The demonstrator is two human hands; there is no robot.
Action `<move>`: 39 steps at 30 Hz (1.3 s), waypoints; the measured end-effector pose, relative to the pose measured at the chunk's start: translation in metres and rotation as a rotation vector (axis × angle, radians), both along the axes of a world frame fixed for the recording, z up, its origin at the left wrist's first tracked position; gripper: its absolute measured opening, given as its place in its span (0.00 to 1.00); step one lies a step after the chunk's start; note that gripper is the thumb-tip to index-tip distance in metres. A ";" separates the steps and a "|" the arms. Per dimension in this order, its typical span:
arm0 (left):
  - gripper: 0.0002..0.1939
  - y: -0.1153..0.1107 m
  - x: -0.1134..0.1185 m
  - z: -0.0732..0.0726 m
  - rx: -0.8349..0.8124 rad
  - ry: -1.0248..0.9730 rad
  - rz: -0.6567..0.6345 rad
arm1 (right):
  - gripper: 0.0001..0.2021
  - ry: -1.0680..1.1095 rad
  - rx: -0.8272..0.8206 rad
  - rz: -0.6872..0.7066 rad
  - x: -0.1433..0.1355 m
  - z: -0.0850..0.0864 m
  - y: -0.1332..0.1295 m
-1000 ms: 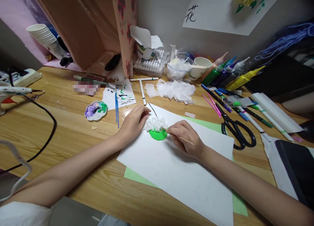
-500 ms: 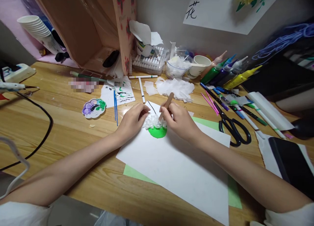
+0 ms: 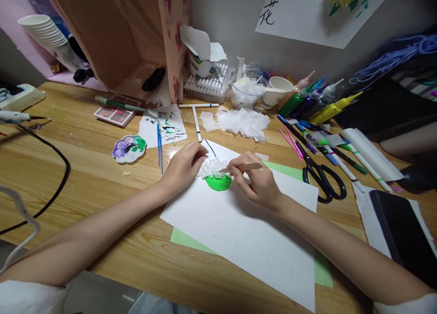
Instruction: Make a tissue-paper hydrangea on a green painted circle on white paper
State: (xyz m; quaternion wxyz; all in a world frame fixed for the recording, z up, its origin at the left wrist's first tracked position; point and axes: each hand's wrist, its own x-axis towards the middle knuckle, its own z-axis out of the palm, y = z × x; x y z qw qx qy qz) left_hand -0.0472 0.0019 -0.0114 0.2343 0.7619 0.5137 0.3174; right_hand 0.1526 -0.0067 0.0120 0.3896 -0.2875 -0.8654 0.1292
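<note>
On a white sheet (image 3: 252,232) lies a green half-round shape (image 3: 218,182) with a cluster of crumpled white paper pieces (image 3: 212,167) along its top. My right hand (image 3: 256,179) is closed on a flat brown wooden stick (image 3: 250,166), held nearly level, its tip at the cluster's right side. My left hand (image 3: 185,168) rests on the sheet's left edge, with fingers curled beside the cluster; whether they pinch anything is hidden. A dark drawn line (image 3: 210,148) runs above the cluster.
Loose white paper squares (image 3: 244,123) lie behind the sheet. Black scissors (image 3: 321,175), pens (image 3: 341,166) and a phone (image 3: 403,232) are at the right. To the left are a paint palette (image 3: 129,149), blue brushes (image 3: 160,145) and a black cable (image 3: 56,150).
The wooden stick has swung from steep to nearly level, and my right hand has shifted right and turned. My left hand has hardly moved.
</note>
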 end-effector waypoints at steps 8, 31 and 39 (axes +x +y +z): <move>0.07 -0.001 0.000 0.003 0.005 0.003 -0.003 | 0.08 0.064 -0.102 -0.123 -0.001 -0.005 0.005; 0.06 0.054 0.007 0.020 0.217 0.349 0.070 | 0.11 0.658 -0.543 -0.353 0.038 -0.031 0.013; 0.08 0.098 0.020 0.021 0.258 0.696 -0.050 | 0.12 0.669 -0.576 -0.329 0.036 -0.035 0.013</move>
